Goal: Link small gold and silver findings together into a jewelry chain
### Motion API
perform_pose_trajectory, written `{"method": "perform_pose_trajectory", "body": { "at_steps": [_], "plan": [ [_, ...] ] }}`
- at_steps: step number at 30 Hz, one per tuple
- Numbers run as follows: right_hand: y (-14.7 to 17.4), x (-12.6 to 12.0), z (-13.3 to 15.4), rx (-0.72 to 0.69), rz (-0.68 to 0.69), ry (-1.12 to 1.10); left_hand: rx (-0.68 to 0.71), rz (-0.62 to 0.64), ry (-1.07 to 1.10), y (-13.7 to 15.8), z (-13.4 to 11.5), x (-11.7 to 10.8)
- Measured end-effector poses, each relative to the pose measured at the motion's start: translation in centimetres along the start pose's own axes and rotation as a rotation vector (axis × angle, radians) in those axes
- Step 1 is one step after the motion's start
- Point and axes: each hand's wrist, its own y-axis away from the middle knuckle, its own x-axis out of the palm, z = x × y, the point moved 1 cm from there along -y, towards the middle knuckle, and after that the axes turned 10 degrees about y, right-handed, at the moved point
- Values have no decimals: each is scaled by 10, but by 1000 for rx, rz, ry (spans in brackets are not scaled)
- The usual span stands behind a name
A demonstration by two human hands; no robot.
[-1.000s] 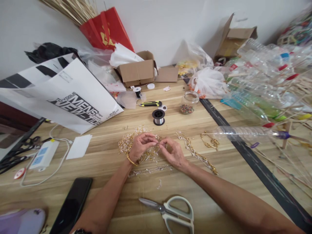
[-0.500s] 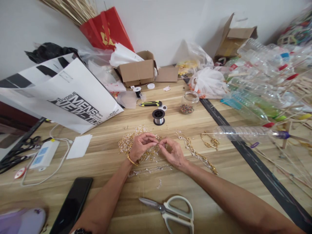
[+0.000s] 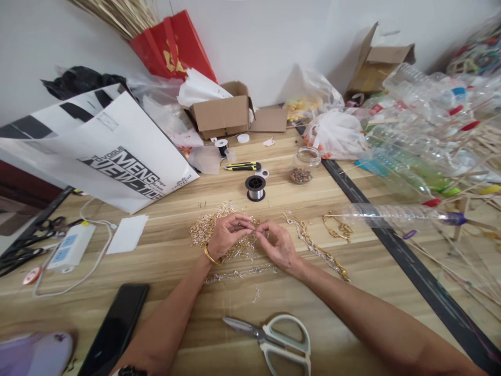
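Observation:
My left hand [image 3: 231, 235] and my right hand [image 3: 277, 244] meet fingertip to fingertip over a heap of gold and silver beads [image 3: 207, 227]. Both are closed in a pinch; whatever sits between the fingers is too small to make out. A silver beaded strand [image 3: 240, 274] lies just below the hands, with a short bit of silver chain [image 3: 255, 296] nearer to me. Right of my right hand rests a gold and silver beaded strand [image 3: 319, 250], beside a small gold chain [image 3: 340, 228]. White-handled scissors [image 3: 274, 334] lie partly open at the front.
Beyond the hands are a wire spool [image 3: 255, 189], a yellow-black utility knife [image 3: 242, 166] and a glass jar of beads [image 3: 303, 167]. A black phone [image 3: 115, 326] and power strip [image 3: 72, 245] lie left. Plastic bottles [image 3: 415, 151] and sticks crowd the right, past a black strip.
Both hands stay at almost the same spot, still pinched together. The view has shifted very slightly; the things on the table have not moved.

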Motion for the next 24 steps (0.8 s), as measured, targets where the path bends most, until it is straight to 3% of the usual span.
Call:
{"method": "perform_pose_trajectory", "body": {
  "at_steps": [24],
  "plan": [
    [0,0,1,-5,8,17,10,-1,1,0,-1,2]
  ]
}}
